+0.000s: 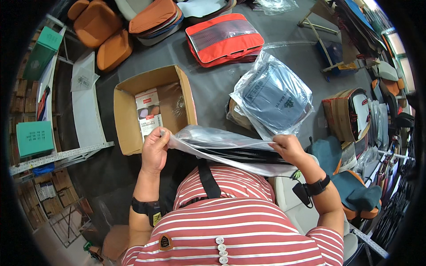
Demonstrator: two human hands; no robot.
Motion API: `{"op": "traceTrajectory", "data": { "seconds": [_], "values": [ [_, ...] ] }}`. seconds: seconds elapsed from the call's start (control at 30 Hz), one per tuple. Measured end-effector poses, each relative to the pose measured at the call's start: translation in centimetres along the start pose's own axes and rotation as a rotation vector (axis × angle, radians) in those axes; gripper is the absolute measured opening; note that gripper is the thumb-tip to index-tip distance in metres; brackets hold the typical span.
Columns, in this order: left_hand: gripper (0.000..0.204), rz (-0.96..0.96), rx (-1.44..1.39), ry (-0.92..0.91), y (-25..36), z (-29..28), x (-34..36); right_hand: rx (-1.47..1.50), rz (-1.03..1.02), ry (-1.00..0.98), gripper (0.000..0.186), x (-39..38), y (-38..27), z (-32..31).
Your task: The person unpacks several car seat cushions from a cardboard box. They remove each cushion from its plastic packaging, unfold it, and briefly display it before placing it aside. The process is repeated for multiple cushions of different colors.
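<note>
"Any print, big stuff first?"
"Open cardboard box [122,111], wrapped blue-grey packet [279,95] with dark lettering, clear bag [230,141] with black contents [253,154] just this side of them. White card [148,111] inside the box: red-and-black print."
"Hands?"
"Left hand [156,148], right hand [290,149]: fingers clamped on the bag's opposite ends."

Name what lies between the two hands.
In the head view, a translucent plastic bag with something black inside stretches from the left hand to the right hand.
</note>
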State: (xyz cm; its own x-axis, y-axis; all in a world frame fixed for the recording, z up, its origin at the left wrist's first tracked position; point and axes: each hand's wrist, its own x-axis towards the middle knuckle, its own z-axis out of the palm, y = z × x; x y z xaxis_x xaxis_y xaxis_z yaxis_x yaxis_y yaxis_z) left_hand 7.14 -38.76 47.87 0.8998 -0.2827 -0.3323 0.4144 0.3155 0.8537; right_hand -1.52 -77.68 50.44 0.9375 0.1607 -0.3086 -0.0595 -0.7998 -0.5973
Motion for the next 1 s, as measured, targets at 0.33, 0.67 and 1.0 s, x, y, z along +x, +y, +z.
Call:
{"op": "traceTrajectory", "data": {
  "seconds": [0.33, 0.67, 1.0],
  "values": [
    [0.006, 0.266, 0.421, 0.044, 3.7, 0.1, 0.5, 0.628, 0.052, 0.162, 0.033, -0.5, -4.8, 0.1],
    [0.009, 0.380, 1.024, -0.715, 3.7, 6.5, -0.5, 0.898, 0.168, 0.232, 0.034, 0.0, -7.8, -2.5],
    [0.020, 0.308, 1.566, -0.758, -3.0, 2.2, 0.1, 1.168, 0.121, 0.427, 0.020, -0.2, -7.9, -4.6]
  ]
}}
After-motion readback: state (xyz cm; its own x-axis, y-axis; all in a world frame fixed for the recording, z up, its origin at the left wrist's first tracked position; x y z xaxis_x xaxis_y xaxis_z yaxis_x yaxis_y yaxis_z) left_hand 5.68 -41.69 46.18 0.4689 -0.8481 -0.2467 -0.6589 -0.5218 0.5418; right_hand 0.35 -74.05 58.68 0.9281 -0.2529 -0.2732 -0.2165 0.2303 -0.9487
